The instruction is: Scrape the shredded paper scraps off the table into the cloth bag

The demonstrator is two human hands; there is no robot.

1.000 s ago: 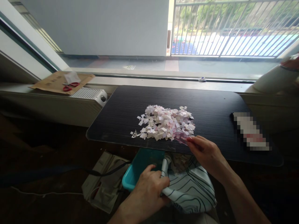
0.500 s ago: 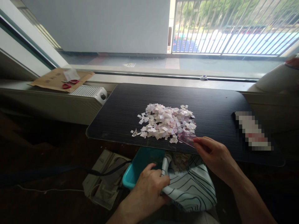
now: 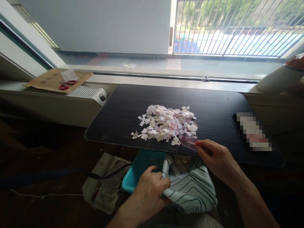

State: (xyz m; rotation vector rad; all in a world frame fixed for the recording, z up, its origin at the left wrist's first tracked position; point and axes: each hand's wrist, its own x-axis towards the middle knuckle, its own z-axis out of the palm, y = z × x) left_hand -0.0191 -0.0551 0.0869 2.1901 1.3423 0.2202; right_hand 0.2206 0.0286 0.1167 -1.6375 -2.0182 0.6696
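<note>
A heap of small cut paper pieces (image 3: 166,123) lies on the dark wood-grain tabletop (image 3: 114,117). Between the fingertips of my right hand (image 3: 213,153) is a thin, see-through pinkish plastic sheet (image 3: 188,142), its far edge at the heap's near right side. Below the table edge, my left hand (image 3: 152,185) is closed on the rim of a white cloth bag with black wavy lines (image 3: 192,193). Paper scraps (image 3: 181,163) show inside the bag's mouth. Left of the bag, partly behind my left hand, sits a turquoise plastic basin (image 3: 128,183).
A blurred-out, phone-shaped object (image 3: 254,133) lies on the table's right. Red-handled scissors (image 3: 67,84) rest on a brown envelope (image 3: 47,80) on the sill, near a white radiator (image 3: 87,93). An open case (image 3: 104,186) and a cable are on the floor.
The whole view has shifted slightly, so things appear a little further left. Both hands keep their grips, and the paper heap looks much the same.
</note>
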